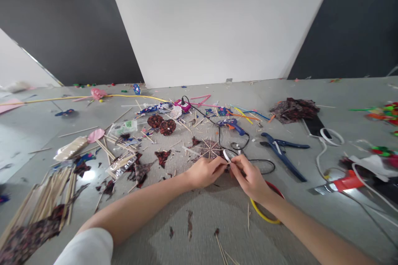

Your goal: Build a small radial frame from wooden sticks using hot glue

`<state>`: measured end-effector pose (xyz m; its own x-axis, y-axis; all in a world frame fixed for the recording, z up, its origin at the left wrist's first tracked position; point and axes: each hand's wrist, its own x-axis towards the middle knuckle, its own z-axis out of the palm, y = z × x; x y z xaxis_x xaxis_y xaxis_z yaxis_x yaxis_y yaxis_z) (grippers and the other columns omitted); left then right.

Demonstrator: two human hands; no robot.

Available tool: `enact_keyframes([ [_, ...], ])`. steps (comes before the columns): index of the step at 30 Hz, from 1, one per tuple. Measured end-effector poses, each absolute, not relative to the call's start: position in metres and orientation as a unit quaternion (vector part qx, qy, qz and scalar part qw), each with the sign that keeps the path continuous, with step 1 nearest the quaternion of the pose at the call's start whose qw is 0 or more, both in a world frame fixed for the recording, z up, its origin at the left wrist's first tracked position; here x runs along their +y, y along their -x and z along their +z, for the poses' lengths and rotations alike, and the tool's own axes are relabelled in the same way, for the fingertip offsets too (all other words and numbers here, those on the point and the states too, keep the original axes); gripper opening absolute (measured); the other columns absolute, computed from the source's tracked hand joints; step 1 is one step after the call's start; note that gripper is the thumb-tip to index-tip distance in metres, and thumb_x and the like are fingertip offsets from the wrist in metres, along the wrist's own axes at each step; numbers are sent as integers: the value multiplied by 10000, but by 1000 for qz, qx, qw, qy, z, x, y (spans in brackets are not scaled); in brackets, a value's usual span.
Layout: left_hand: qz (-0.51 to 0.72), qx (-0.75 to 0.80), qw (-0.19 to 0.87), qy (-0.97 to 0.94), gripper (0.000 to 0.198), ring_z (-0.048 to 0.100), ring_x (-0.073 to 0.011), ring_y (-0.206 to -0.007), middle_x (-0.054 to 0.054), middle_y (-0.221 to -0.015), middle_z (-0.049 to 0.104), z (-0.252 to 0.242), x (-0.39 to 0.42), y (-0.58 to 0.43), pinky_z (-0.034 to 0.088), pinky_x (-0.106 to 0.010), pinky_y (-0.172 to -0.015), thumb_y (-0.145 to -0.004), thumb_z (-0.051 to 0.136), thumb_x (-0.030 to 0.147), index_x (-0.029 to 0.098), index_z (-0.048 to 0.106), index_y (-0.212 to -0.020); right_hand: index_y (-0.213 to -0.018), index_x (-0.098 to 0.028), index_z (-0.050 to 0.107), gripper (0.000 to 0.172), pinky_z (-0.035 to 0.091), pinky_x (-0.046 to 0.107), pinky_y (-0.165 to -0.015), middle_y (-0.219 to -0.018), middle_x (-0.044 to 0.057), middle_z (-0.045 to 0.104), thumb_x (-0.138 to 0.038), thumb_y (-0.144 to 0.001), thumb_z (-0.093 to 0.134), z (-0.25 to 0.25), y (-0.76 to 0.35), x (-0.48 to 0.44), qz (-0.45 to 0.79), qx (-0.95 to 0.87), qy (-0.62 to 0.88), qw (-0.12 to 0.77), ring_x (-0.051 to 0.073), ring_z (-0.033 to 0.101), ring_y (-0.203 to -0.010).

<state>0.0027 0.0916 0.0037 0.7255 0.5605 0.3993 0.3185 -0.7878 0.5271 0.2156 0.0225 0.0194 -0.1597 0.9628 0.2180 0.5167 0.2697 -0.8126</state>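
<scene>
My left hand (207,172) and my right hand (250,177) meet at the centre, both closed in a pinch. Between their fingertips is a small white ring (226,156) that looks like a narrow roll of tape. Just beyond it, thin sticks spread like wheel spokes (209,147) over dark patterned fabric. A blue glue gun (232,125) lies farther back, its black cord looping near my right hand. Two round dark-red patterned pieces (168,127) rest to the left. Blue-handled cutters (282,151) lie to the right.
Wooden sticks (46,196) are heaped at the left, among fabric scraps. A yellow and red hoop (263,214) lies under my right forearm. Crumpled dark fabric (294,109) partly covers a phone (313,127). A red-handled tool (345,182) sits at the right. A white wall panel (217,25) stands behind.
</scene>
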Motion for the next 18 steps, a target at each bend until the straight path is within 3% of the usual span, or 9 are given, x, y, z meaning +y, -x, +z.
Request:
enact_keyframes([
  [7,280,244,199,-907,239,684,-128,-624,-11,-773,732,4,91,-3,483,-219,-597,-1104,433,309,186,625,-1175,-1084,-249,536,224,494,283,-638,-708,-19,685,-462,-1096,467,20,-215,22,294,-699,539,367,180,665,-638],
  [18,266,277,178,-906,263,723,-145,-684,-27,-873,748,2,90,-2,541,-233,-650,-1124,376,313,199,589,-1228,-1115,-255,512,252,489,297,-635,-672,-31,661,-495,-1107,436,21,-215,23,302,-704,536,354,184,645,-603],
])
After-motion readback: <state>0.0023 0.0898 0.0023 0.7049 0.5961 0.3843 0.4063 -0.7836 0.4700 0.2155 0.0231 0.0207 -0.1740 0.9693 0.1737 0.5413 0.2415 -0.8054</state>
